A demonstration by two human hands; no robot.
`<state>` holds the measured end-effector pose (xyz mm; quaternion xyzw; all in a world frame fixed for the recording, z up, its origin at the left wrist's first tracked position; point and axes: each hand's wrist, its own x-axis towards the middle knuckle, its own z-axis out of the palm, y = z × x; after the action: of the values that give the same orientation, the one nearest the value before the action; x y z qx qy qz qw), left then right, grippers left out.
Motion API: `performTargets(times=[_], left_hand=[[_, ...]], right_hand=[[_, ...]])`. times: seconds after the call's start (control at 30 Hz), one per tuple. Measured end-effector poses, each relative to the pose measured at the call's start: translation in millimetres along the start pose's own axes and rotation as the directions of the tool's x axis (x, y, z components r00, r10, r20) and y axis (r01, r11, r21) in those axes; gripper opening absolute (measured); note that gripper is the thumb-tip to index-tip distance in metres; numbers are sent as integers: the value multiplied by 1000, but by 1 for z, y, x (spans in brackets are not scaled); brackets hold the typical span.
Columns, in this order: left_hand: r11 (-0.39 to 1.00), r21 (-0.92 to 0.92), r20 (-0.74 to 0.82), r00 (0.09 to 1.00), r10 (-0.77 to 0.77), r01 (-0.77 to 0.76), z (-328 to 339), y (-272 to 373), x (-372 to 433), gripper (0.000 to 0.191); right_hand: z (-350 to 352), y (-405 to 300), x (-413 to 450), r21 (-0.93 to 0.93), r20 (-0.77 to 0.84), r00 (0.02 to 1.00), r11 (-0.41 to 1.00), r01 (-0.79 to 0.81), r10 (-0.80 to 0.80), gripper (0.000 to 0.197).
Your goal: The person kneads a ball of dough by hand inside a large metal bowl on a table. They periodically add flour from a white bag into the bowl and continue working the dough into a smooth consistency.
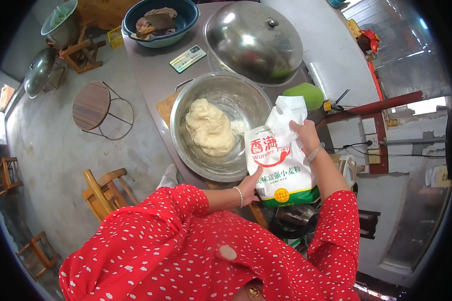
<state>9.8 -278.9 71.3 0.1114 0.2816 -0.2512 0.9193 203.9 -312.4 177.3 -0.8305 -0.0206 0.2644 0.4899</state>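
Note:
Between my hands is a white and green flour bag (282,169), tilted at the right rim of a large steel bowl (184,158). My left hand (249,186) grips the bag's lower left side. With my right hand (305,135) I hold the bag's folded upper part, near its top. A pale lump of dough (210,128) lies in the left half of the bowl, with a small heap of loose flour (239,128) beside it. Flour also dusts the bowl's inner wall. The fingers behind the bag are hidden.
The bowl stands on a table (150,82), partly over a wooden board (166,107). Behind it are a domed steel lid (248,41), a blue-green basin (160,42) with items inside, and a flat printed card or box (188,58). A green object (305,95) lies right. A round stool (92,106) stands left.

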Motion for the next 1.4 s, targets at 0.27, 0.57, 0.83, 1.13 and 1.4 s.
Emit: performTargets(times=[0.27,0.57,0.83,1.13,1.4], left_hand=[[997,79,-18,1000,24,-23,-7,-3,9,62],[986,155,-13,998,-68,69,12,0,-19,66],[985,169,-8,1000,-20,21,2,11,-7,68],[921,385,-88,991,104,-62,-2,19,-10,61],[788,504,12,915,403,-354,2,37,-18,53]], right_hand=[[-9,5,-6,-35,-34,999,999,-14,12,26],[-16,26,-5,59,1,998,996,64,-64,24],[-4,26,-6,-230,-56,991,968,103,-119,25],[-30,23,-50,194,-128,992,980,41,-16,29],[-38,-3,-104,413,-193,967,880,234,-167,30]])
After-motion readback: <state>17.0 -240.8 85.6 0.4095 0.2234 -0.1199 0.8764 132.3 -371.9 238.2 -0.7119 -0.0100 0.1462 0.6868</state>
